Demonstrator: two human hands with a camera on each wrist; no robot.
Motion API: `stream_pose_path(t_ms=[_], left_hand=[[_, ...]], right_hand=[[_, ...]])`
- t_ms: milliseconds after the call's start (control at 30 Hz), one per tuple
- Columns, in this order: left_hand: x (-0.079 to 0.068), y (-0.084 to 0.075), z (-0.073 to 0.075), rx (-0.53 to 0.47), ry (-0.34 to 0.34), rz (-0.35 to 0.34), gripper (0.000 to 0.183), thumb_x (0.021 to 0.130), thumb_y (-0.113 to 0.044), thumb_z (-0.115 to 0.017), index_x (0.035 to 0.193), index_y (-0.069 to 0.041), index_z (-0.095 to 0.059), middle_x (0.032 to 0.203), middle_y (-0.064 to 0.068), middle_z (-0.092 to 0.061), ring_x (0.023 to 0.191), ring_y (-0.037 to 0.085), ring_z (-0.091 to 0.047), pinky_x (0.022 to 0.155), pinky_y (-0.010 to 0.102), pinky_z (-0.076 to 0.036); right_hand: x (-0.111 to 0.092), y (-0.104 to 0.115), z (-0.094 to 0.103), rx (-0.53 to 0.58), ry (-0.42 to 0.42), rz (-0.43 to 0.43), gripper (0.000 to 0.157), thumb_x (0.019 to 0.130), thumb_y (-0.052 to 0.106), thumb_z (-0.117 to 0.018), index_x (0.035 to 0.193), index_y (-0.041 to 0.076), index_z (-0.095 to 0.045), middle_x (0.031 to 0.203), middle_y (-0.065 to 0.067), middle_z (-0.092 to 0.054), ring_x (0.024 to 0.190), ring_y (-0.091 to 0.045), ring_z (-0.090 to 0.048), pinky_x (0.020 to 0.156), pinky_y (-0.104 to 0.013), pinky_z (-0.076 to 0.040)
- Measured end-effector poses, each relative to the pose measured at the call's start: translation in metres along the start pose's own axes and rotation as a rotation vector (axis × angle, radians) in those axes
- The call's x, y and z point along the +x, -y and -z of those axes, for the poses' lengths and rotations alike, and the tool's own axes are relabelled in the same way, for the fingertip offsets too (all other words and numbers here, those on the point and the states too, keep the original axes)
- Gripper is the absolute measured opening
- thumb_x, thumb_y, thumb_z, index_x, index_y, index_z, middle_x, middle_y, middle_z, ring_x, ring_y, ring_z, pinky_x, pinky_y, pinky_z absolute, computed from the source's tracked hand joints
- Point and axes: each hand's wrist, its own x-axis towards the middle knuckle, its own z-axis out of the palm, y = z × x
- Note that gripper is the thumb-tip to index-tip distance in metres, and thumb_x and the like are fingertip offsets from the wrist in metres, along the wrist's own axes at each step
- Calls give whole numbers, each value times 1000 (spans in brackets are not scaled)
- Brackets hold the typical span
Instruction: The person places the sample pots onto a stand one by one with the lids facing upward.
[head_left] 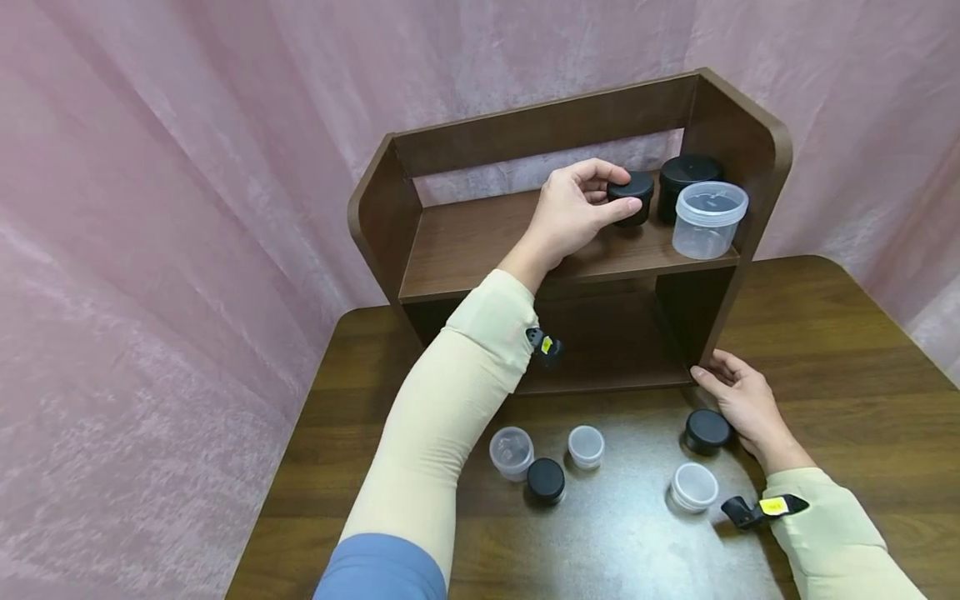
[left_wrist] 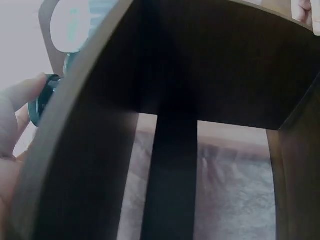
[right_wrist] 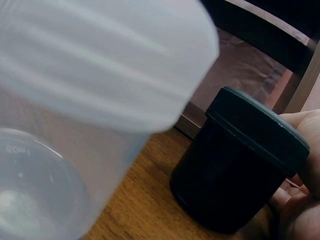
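My left hand (head_left: 573,208) reaches over the upper board of a brown wooden desktop shelf (head_left: 480,237) and pinches a small black lidded jar (head_left: 637,185) between thumb and fingers. Just right of it on that board stand a larger black jar (head_left: 686,175) and a clear plastic jar (head_left: 708,229). In the left wrist view, the shelf's board partly hides the held jar (left_wrist: 42,100). My right hand (head_left: 742,400) holds the lower front corner of the shelf's right side panel, thumb at the front edge. Below that hand, a black-lidded jar (head_left: 707,431) sits on the table.
On the table (head_left: 360,467) in front of the shelf stand a clear jar (head_left: 512,452), a black-lidded jar (head_left: 546,481), a small clear jar (head_left: 586,446) and another clear jar (head_left: 693,487). A pink curtain (head_left: 187,208) hangs behind. The lower compartment (head_left: 600,350) faces me.
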Motion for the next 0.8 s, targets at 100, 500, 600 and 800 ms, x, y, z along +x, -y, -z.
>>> stream_pose_path(t_ms=[100, 500, 600, 800], left_hand=[[4, 1, -3, 35, -9, 40, 28, 77, -14, -82, 102, -9, -70, 98, -1, -67, 94, 6, -62, 84, 10, -45], [4, -1, -19, 83, 32, 110, 29, 77, -16, -82, 104, -11, -70, 107, -6, -63, 93, 4, -63, 80, 9, -46], [6, 0, -21, 69, 39, 109, 30, 77, -15, -82, 105, -11, -70, 109, -6, -63, 93, 3, -63, 80, 9, -46], [8, 2, -24, 66, 37, 108, 30, 78, -14, -81, 107, -11, -70, 110, -6, -62, 93, 2, -63, 80, 8, -46]], right_hand=[[0, 0, 0, -1, 2, 6, 67, 96, 35, -58, 142, -8, -35, 135, -30, -45, 113, -4, -47, 79, -4, -38], [-6, 1, 7, -36, 7, -11, 67, 97, 36, -57, 143, -7, -35, 135, -28, -45, 119, -19, -48, 78, -3, -38], [-6, 1, 9, -39, 6, -13, 68, 97, 36, -57, 144, -7, -34, 136, -29, -44, 121, -23, -46, 78, -3, -38], [-5, -2, 11, -36, 10, -28, 71, 97, 37, -56, 145, -8, -30, 139, -30, -42, 126, -36, -41, 78, -3, -38]])
